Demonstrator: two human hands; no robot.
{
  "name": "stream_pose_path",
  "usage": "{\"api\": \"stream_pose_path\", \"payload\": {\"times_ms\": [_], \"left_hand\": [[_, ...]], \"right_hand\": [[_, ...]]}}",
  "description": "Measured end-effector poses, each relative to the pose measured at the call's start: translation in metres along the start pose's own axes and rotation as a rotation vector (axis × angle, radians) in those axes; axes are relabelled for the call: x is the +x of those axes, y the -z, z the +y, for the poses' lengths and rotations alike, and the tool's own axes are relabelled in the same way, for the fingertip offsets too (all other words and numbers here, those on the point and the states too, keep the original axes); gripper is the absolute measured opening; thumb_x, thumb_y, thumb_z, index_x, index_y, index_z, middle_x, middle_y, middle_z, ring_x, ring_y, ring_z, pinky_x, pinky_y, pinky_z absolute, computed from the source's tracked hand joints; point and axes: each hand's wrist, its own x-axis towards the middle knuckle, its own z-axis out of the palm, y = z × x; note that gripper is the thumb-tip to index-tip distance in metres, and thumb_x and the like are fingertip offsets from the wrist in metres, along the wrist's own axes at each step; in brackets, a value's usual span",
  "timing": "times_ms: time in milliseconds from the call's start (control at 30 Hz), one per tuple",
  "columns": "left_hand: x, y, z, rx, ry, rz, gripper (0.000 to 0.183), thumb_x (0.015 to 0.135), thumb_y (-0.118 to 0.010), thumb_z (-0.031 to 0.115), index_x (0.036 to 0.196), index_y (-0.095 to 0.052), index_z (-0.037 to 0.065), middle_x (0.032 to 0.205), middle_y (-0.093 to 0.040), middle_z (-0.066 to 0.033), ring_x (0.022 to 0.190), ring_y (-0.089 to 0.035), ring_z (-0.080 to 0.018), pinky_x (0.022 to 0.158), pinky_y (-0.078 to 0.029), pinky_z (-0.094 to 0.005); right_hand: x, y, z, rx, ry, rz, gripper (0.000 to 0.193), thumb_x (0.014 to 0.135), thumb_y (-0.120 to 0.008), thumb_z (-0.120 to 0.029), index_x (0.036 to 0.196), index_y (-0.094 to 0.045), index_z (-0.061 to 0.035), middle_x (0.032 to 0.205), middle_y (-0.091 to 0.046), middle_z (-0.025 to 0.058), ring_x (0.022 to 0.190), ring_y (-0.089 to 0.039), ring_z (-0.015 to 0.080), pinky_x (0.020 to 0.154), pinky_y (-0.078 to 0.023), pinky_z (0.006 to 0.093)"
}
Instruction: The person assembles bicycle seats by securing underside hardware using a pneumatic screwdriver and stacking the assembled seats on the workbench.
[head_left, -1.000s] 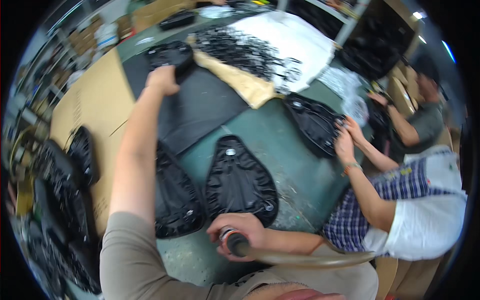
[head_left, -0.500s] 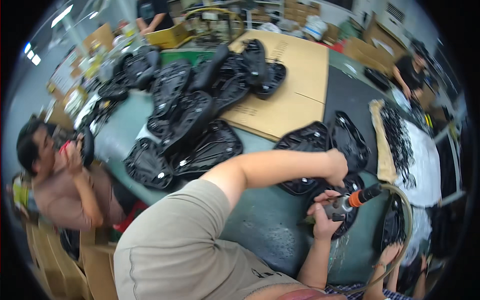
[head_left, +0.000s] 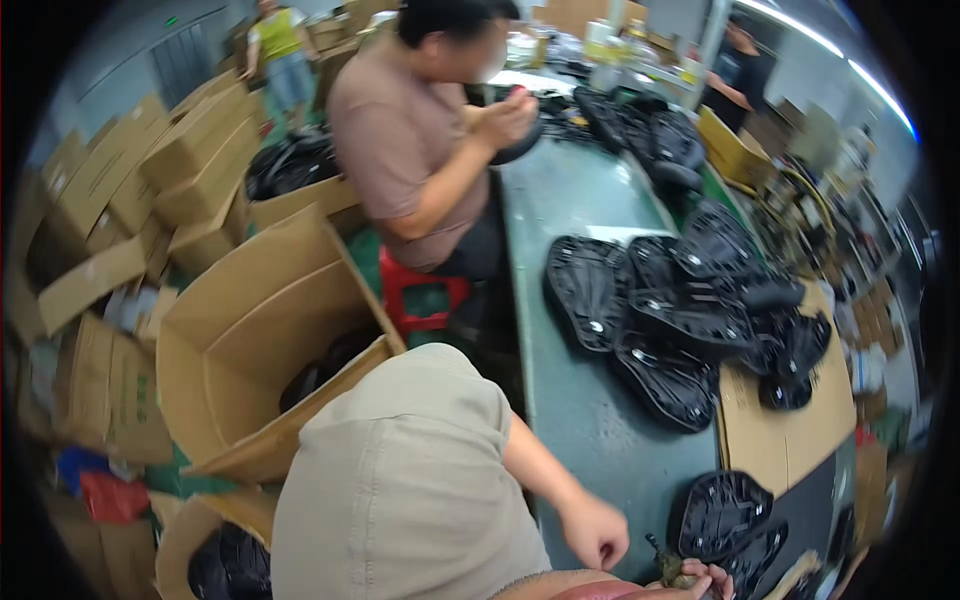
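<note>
My left hand (head_left: 594, 530) hangs over the near edge of the green table, its fingers curled inward. What they hold, if anything, is hidden. At the bottom edge, my right hand (head_left: 708, 580) is wrapped round a grey-green power driver (head_left: 674, 572), partly cut off by the frame. Its thin dark end points up and left. Just beyond the driver lies a black moulded seat shell (head_left: 722, 512), ribbed side up, with another black shell (head_left: 757, 556) beside it. Neither hand touches the first shell.
A pile of black seat shells (head_left: 690, 300) covers the table (head_left: 590, 440) farther up, partly on flat cardboard (head_left: 765, 430). An open carton (head_left: 250, 340) stands to my left. A co-worker (head_left: 410, 150) sits beyond near a red stool (head_left: 420, 290). Stacked cartons (head_left: 200, 150) fill the far left.
The view has swung left, bringing the cartons and seated co-worker in. My left hand has drawn back from the shells toward the table edge. The driver stays in my right hand.
</note>
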Motion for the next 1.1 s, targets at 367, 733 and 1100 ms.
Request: {"api": "stream_pose_path", "payload": {"times_ms": [367, 733, 1100], "left_hand": [[0.012, -0.089, -0.128, -0.752, 0.377, -0.078, 0.052, 0.059, -0.059, -0.013, 0.110, -0.068, -0.007, 0.089, -0.067, -0.0050, 0.084, -0.061, -0.0191, 0.068, -0.051, -0.0322], [0.019, -0.069, -0.062, -0.989, 0.503, 0.093, 0.064, 0.047, -0.059, -0.018, 0.109, -0.068, -0.003, 0.093, -0.069, -0.0056, 0.090, -0.065, -0.0228, 0.061, -0.048, -0.0341], [0.020, -0.062, -0.054, -0.913, 0.563, -0.124, 0.058, 0.052, -0.062, -0.017, 0.108, -0.068, -0.002, 0.100, -0.070, -0.0067, 0.100, -0.067, -0.0237, 0.073, -0.052, -0.0327]], "right_hand": [[-0.016, -0.205, -0.101, 0.419, 0.213, -0.193, 0.025, 0.098, -0.058, -0.002, 0.122, -0.050, -0.0010, 0.090, -0.068, 0.0169, 0.082, -0.067, 0.0261, 0.083, -0.058, 0.0424], [-0.007, -0.213, -0.106, 0.472, 0.356, 0.002, 0.024, 0.094, -0.060, 0.001, 0.116, -0.052, -0.0005, 0.077, -0.064, 0.0177, 0.065, -0.064, 0.0257, 0.063, -0.058, 0.0393], [-0.007, -0.195, -0.084, 0.408, 0.378, 0.045, 0.039, 0.085, -0.057, -0.001, 0.122, -0.049, 0.0022, 0.099, -0.057, 0.0186, 0.063, -0.060, 0.0203, 0.062, -0.056, 0.0378]]}}
